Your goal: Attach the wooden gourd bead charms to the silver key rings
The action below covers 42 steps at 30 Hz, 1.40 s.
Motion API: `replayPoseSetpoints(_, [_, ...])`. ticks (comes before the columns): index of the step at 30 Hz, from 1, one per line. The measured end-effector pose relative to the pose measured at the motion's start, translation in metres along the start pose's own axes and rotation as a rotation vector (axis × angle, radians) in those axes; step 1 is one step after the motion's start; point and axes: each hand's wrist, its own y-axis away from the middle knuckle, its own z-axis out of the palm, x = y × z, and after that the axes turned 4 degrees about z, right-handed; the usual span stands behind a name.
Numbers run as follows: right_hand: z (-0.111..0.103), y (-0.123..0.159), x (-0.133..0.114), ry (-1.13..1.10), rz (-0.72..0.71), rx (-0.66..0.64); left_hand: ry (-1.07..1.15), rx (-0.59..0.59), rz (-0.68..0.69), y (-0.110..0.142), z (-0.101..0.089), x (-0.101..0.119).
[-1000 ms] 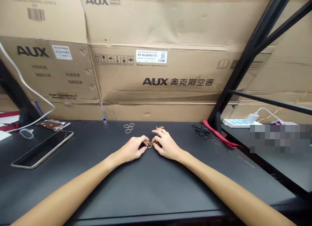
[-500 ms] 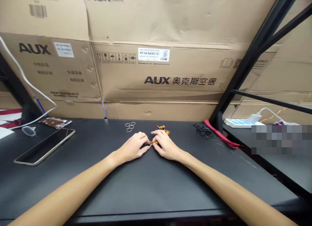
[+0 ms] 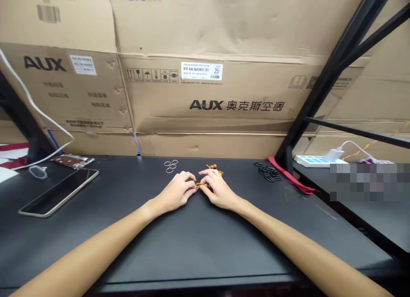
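My left hand (image 3: 180, 191) rests over the black table, its thumb and fingertips pinched together. Whatever lies between those fingertips is too small to make out. My right hand (image 3: 218, 190) is closed on a small brown beaded cord piece (image 3: 202, 185), which shows between the two hands and reaches toward the left fingertips. Just behind the right hand lie more brown beaded pieces (image 3: 212, 166), partly covered by its fingers. Several silver split rings (image 3: 171, 166) lie flat beyond my left hand. To the right sits a pile of black clasps or links (image 3: 269, 173), their exact kind unclear.
A phone (image 3: 59, 192) lies at the left, near a white cable (image 3: 51, 119) and a crinkled packet (image 3: 73, 161). A red strap (image 3: 290, 177) runs beside the black frame post at the right. Large cardboard boxes (image 3: 205, 130) stand along the back; a power strip (image 3: 315, 161) lies far right.
The left thumb has closed up toward its fingers, and a pale ring-like bit seen between the hands earlier is now hidden. The brown piece has shifted slightly; both hands stay in nearly the same place.
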Motion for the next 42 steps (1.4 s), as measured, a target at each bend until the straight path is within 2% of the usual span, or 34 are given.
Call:
replayPoseSetpoints(4, [0.002,0.0,0.004,0.025,0.012,0.016,0.002,-0.014,-0.016,0.0,-0.001,0.001])
replayPoseSetpoints(13, [-0.003,0.001,-0.006,-0.069,-0.011,-0.04,0.016,0.003,-0.021,0.001,0.0,0.002])
replayPoseSetpoints(19, [0.0,0.0,0.003,0.014,0.044,0.012,0.0,-0.009,-0.016,0.0,-0.001,0.002])
replayPoseSetpoints(26, [-0.003,0.001,-0.006,-0.059,-0.019,-0.035,-0.006,0.005,-0.023,0.001,0.001,0.003])
replayPoseSetpoints(32, [0.0,-0.001,0.003,0.008,0.069,0.034,-0.048,0.0,0.014,-0.001,-0.002,0.002])
replayPoseSetpoints(42, [-0.006,0.0,-0.01,-0.091,-0.017,-0.027,-0.018,0.008,-0.021,0.001,0.0,0.004])
